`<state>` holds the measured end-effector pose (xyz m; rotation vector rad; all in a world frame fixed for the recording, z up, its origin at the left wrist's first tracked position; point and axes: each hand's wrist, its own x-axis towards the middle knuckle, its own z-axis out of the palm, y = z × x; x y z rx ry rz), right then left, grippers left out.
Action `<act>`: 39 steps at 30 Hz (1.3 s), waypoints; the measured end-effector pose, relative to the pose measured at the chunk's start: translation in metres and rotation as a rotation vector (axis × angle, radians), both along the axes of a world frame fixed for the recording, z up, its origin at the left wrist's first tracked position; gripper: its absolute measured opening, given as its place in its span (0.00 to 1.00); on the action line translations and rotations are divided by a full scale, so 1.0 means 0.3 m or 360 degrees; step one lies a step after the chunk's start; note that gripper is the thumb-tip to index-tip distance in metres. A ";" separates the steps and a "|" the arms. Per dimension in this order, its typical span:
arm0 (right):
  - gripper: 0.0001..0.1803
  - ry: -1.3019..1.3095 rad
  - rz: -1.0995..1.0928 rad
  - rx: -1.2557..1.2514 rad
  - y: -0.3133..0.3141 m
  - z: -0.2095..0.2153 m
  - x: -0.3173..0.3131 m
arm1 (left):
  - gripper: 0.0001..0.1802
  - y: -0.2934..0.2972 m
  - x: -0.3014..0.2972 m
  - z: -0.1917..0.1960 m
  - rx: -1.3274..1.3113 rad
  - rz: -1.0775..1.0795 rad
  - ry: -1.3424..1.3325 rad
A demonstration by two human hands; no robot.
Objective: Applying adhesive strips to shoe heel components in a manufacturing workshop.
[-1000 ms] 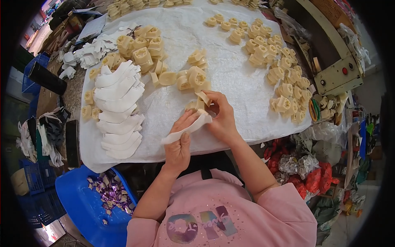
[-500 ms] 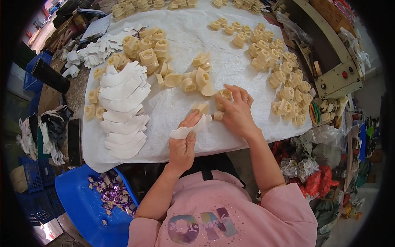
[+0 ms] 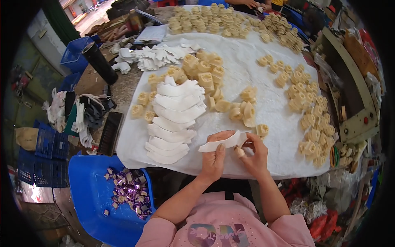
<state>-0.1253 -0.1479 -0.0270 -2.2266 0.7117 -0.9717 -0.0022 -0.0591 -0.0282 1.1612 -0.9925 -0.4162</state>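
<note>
We see one thin, white, wavy strip (image 3: 228, 142), pinched in the left hand (image 3: 213, 159), its end by the right hand (image 3: 256, 155).

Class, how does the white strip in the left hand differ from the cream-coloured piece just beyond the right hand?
The white strip is long and thin; the cream-coloured piece is chunky. The strip is held by the left hand; the piece rests on the white sheet. Both are near the right hand.

White strips (image 3: 177, 104), cream pieces (image 3: 206, 81), blue tub (image 3: 91, 201)
</note>
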 end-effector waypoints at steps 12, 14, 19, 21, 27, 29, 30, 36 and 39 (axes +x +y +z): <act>0.24 -0.0264 0.0517 0.1409 0.056 0.061 0.009 | 0.25 -0.061 -0.017 0.021 0.0398 -0.0040 0.0826; 0.24 -0.0287 0.0541 0.1345 0.056 0.051 0.005 | 0.26 -0.067 -0.006 0.011 0.0338 -0.0069 0.1077; 0.24 -0.0406 0.0558 0.1360 0.076 0.046 0.002 | 0.27 -0.073 -0.019 -0.004 0.0347 0.0092 0.0934; 0.23 -0.0256 0.0397 0.1036 0.092 0.014 0.005 | 0.27 -0.084 -0.032 -0.003 0.0348 0.0122 0.0923; 0.22 -0.0146 0.0213 0.0048 0.107 0.035 0.057 | 0.27 -0.081 -0.052 0.015 0.0239 0.0348 0.0725; 0.18 -0.0075 0.0180 0.0196 0.108 0.009 0.047 | 0.28 -0.082 -0.049 0.013 0.0264 0.0334 0.0857; 0.18 -0.0077 0.0183 0.0197 0.109 0.002 0.042 | 0.28 -0.082 -0.053 0.004 0.0263 0.0337 0.0855; 0.18 -0.0802 0.0350 0.1963 0.043 0.006 -0.035 | 0.27 -0.086 -0.020 0.016 0.0382 0.0255 0.1046; 0.20 -0.0348 0.0083 0.1100 0.042 0.018 -0.015 | 0.15 -0.081 0.004 0.031 0.0306 0.0291 -0.0034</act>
